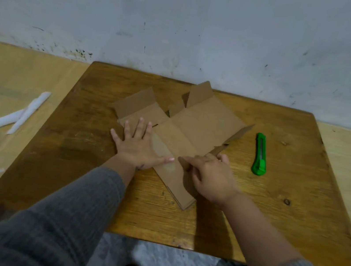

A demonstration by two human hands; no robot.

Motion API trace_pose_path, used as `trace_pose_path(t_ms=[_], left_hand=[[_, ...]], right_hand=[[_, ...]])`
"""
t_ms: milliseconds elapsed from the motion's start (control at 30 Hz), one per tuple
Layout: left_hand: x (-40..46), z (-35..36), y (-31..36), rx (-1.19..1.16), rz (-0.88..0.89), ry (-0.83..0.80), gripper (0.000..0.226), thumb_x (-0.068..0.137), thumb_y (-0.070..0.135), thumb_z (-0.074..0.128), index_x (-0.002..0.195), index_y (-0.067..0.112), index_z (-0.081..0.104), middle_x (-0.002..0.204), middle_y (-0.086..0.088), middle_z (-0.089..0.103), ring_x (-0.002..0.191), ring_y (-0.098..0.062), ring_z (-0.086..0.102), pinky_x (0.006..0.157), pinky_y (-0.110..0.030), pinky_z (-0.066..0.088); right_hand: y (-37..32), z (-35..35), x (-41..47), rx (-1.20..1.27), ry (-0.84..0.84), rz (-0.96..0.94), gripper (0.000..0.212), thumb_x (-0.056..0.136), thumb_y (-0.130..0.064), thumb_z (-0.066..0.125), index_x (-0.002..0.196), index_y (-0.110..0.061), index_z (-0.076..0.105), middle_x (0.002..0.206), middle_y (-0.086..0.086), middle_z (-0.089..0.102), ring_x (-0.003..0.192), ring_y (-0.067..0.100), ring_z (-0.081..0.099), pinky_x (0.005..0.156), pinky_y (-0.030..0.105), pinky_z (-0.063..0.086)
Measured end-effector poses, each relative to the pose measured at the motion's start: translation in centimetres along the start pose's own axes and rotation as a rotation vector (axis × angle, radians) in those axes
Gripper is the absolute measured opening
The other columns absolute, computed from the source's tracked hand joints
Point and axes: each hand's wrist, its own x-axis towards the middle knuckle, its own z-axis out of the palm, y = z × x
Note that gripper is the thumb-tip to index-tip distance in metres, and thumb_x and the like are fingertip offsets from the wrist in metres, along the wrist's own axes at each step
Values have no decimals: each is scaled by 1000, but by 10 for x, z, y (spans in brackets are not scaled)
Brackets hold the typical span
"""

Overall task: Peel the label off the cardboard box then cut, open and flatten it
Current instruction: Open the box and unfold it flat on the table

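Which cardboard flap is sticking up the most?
The far flap by the wall. It stands up, while the left flap and the other flaps lie almost flat on the table.

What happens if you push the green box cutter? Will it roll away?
The flat-sided green box cutter would probably slide, not roll. It looks small, plastic and likely light, and the smooth wooden table should let it skid easily.

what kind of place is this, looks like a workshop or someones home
Probably a plain workroom or storage corner, not a fitted workshop: a worn wooden table pushed against a stained, scuffed wall, with a green utility knife and white paper strips lying about.
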Motion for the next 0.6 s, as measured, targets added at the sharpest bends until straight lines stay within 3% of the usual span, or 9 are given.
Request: trace_pose_path(t_ms=[67,133,233,333,400,500,600], left_hand=[[4,-1,-6,-8,34,-18,133,51,99,32,150,27,-20,156,2,-30,143,-37,-23,108,-70,-8],[7,-6,-13,27,69,-33,132,52,98,36,149,28,-20,156,4,-30,143,-35,-23,109,-70,-7],[13,-10,-19,72,108,-43,130,54,97,36,149,29,-20,155,6,-30,143,-33,-24,109,-69,-8],[23,-11,-20,91,137,-47,129,53,97,35,149,31,-19,155,8,-30,144,-31,-24,108,-70,-9],[29,-14,-19,115,150,-49,127,53,97,34,149,32,-18,155,8,-30,144,-30,-24,108,-69,-10],[35,-18,-12,190,191,-60,117,64,93,32,149,31,-18,155,4,-30,144,-27,-24,108,-68,-11],[38,-23,-4,194,254,-89,107,76,82,37,150,27,-18,156,0,-29,145,-26,-22,112,-63,-11]], right_hand=[[4,-2,4,12,253,133,32,89,-26,50,119,-32,60,111,-6,66,100,20,52,78,36,28],[18,-5,12,118,464,436,34,87,-24,55,121,-26,59,122,2,59,110,27,48,83,37,33],[41,-12,24,403,342,887,58,87,-28,60,140,-24,38,151,13,25,135,38,23,104,50,30],[49,-9,25,565,211,1132,83,80,-32,72,146,-31,22,158,11,-7,143,38,2,111,54,23],[49,-3,20,625,188,1180,94,75,-33,77,147,-34,17,158,9,-10,143,37,4,112,55,25],[48,2,15,875,298,1177,91,74,-29,79,147,-27,24,154,9,13,137,34,28,105,49,37],[47,2,10,1047,341,1094,105,70,-30,82,150,-23,15,154,6,25,140,28,30,110,47,34]])
